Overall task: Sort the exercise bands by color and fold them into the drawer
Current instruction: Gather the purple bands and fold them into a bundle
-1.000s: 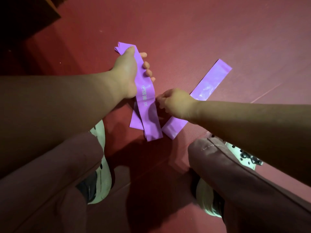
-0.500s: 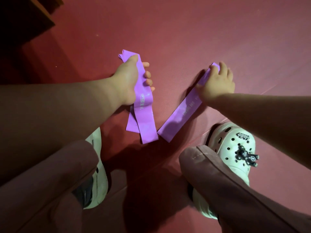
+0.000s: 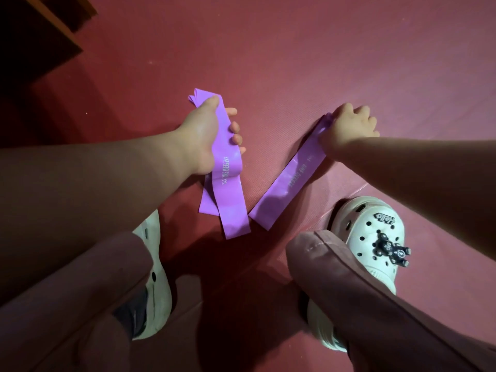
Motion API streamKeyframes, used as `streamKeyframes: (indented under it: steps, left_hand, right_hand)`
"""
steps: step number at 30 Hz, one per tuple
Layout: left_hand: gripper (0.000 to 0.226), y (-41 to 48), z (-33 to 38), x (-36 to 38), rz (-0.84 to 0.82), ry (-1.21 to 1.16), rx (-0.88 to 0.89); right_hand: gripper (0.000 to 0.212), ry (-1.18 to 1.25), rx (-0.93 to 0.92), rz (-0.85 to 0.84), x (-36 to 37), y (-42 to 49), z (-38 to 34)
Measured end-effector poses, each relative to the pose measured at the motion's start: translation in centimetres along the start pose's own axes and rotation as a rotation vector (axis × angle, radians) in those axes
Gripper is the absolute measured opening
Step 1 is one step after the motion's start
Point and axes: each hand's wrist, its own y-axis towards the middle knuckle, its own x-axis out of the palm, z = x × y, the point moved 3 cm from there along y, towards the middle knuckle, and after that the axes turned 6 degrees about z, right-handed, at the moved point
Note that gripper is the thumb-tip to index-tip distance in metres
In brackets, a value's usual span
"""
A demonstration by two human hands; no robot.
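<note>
My left hand [image 3: 205, 135] grips a bunch of purple exercise bands [image 3: 228, 181] near their far end, thumb on top and fingers curled round the right side. Their loose ends trail down onto the red mat. A third purple band [image 3: 288, 183] lies flat on the mat, running diagonally from near my right foot up to the right. My right hand [image 3: 349, 124] grips that band's far end, which is bunched under the fingers. No drawer is in view.
The red mat [image 3: 295, 49] covers the floor, with a seam running past my right shoe. My white clogs [image 3: 373, 237] and pink trouser legs fill the bottom of the view. A dark wooden piece of furniture [image 3: 35, 30] stands at the top left.
My right hand went from the middle of the lying band to its far end and took hold of it. The left hand kept its grip on the other bands.
</note>
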Motion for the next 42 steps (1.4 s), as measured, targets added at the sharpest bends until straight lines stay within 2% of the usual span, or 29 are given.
streamKeyframes:
  steps: [7, 10, 15, 19, 22, 25, 27, 29, 31, 33, 36, 39, 42]
  left_hand:
    - [0.036, 0.0, 0.1, -0.1, -0.003, 0.008, -0.009]
    - [0.037, 0.0, 0.1, 0.0, -0.004, 0.007, -0.014]
    - [0.037, 0.1, 0.1, 0.0, -0.009, 0.004, 0.001]
    - [0.037, 0.2, 0.3, -0.1, 0.003, 0.003, 0.038]
    - [0.039, 0.5, 0.4, -0.3, 0.027, 0.004, 0.103]
    - [0.039, 0.9, 0.9, -0.7, 0.058, -0.011, 0.184]
    - [0.039, 1.0, 1.2, -0.9, 0.062, -0.032, 0.195]
    - [0.040, 1.2, 1.3, -1.1, 0.053, -0.033, 0.199]
    - [0.041, 1.2, 1.4, -0.9, 0.047, -0.001, 0.214]
    - [0.043, 1.2, 1.5, -0.6, 0.032, 0.082, 0.242]
    - [0.040, 0.6, 0.9, -0.5, -0.121, 0.054, 0.160]
    - [0.036, 0.3, 0.1, -0.6, -0.268, -0.040, 0.019]
    - [0.036, 0.6, -0.2, 0.0, -0.303, 0.002, 0.025]
  right_hand:
    - [0.036, 0.139, 0.080, -0.088, -0.4, 0.4, 0.1]
    - [0.038, 0.058, 0.049, -0.096, -0.7, 0.0, -0.8]
    - [0.036, 0.050, -0.195, 0.047, -2.1, -3.0, -2.7]
    - [0.028, 0.303, -0.286, -0.042, -2.7, -5.1, -4.9]
    - [0.027, 0.500, -0.355, -0.216, -2.8, -6.8, -6.7]
    - [0.022, 0.629, -0.386, -0.610, -2.8, -9.0, -8.4]
    - [0.020, 0.731, -0.339, -0.860, -3.0, -10.4, -9.1]
    - [0.005, 0.887, -0.226, -1.134, -3.1, -11.6, -9.7]
    - [0.011, 0.979, -0.127, -1.407, -3.5, -12.8, -10.3]
    - [0.012, 1.017, -0.140, -1.504, -4.0, -13.2, -11.0]
    - [0.015, 1.199, -0.100, -1.427, -4.7, -12.8, -11.9]
    - [0.011, 1.320, -0.013, -1.180, -4.4, -10.9, -11.9]
    - [0.013, 1.334, 0.055, -0.984, -4.1, -9.2, -11.3]
